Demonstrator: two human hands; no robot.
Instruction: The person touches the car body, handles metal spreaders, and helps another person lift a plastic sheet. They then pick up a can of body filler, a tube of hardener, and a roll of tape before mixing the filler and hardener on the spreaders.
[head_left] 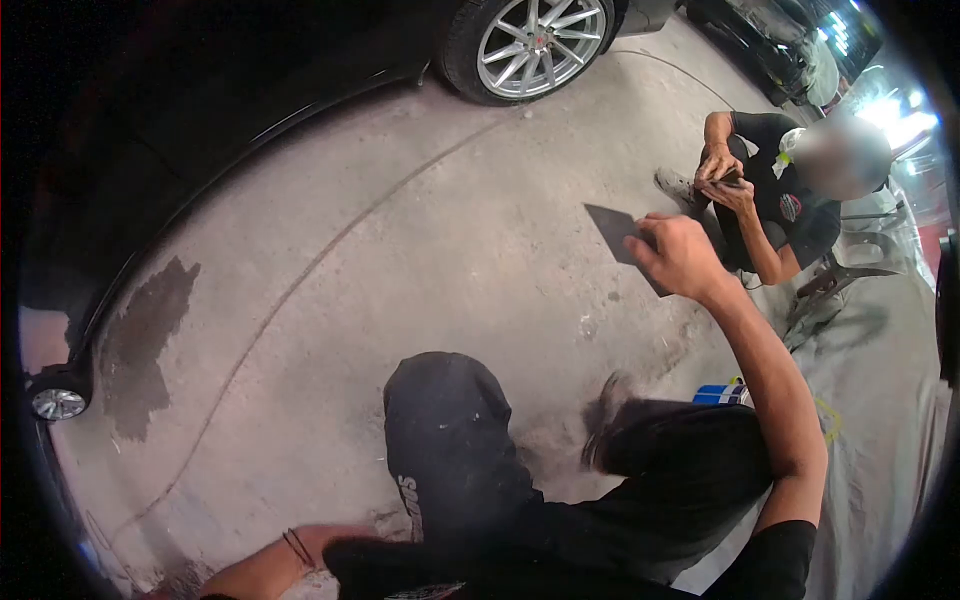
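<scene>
Held out to the right over the concrete floor, my right hand pinches a thin, dark grey sandpaper sheet by its edge. The sheet is flat and sticks out past the fingers to the upper left and below. My left hand is low in the view beside my bent left leg, with dark bands around its wrist. Its fingers are hidden between the leg and my shirt. Both my knees are bent in dark trousers.
A black car with a silver-spoked wheel stands at the upper left. A co-worker crouches at right, both hands on a small dark thing. Near my right knee is a blue-and-white container. A wet patch darkens the floor.
</scene>
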